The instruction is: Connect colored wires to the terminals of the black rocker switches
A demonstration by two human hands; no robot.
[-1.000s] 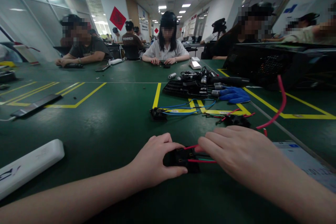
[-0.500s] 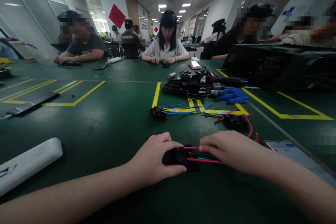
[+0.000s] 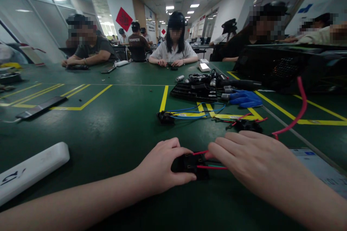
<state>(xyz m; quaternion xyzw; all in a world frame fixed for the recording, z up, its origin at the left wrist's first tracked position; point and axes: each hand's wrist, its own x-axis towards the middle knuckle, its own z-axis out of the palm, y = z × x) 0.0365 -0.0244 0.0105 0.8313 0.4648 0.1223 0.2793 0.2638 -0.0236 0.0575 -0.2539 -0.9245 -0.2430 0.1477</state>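
The left hand grips a blocky black connector — the right hand pinches its thin, straight red wire.

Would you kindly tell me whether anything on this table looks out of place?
Mildly: one silver cylinder lies on its side, apart from the jumbled heap with similar-looking ones; nothing visibly spilled or broken.

Reads "PUMPKIN" across a brown cloth shirt, far left. Shows "01" among half-hidden digits on a flat pale screen, near right. Bears unreadable black marks on a long white plastic bar, near left.
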